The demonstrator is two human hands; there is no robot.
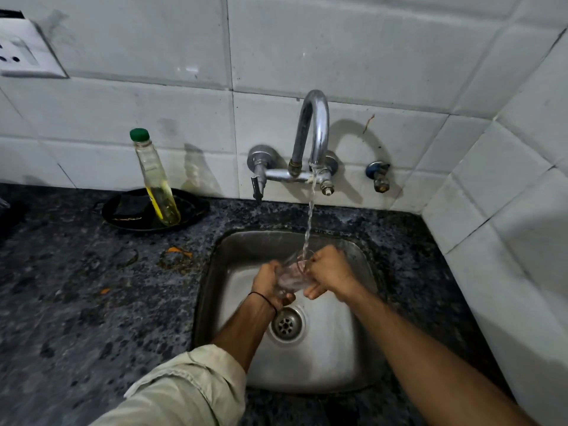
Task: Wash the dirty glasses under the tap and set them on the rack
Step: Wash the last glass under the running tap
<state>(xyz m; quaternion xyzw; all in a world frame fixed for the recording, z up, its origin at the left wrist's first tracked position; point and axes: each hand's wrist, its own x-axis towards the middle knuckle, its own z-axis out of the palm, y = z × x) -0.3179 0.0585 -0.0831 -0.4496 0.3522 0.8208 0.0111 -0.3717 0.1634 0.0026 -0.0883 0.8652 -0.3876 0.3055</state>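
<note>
Clear drinking glass [292, 273]: head view; tilted over the steel sink [338, 348], mouth towards 1 o'clock, held between the left hand [270, 282] and the right hand [330, 272], above the basin floor.
Left hand: wrapped round the lower body of the glass, at 9 o'clock of it; a thin black thread band [264, 299] on the wrist, a rolled beige sleeve [190, 388] further down the arm.
Right hand: curled at the mouth of the glass, at 3 o'clock of it, gripping the rim; how far the fingers reach inside cannot be told.
Chrome wall tap [313, 133]: at 12 o'clock of the sink, running; its water stream [309, 222] falls onto the rim of the glass.
Round drain strainer [286, 325]: at 6 o'clock of the glass, in the basin floor.
Plastic bottle with green cap and yellow liquid [156, 186]: at 10 o'clock of the sink, leaning in a black round dish [190, 210].
Dark speckled stone counter [92, 302]: around the sink; orange scraps [176, 249] at 9 o'clock of the basin.
White wall tiles [338, 56]: behind and at 3 o'clock; a white socket plate [27, 53] at 10 o'clock, far corner.
</note>
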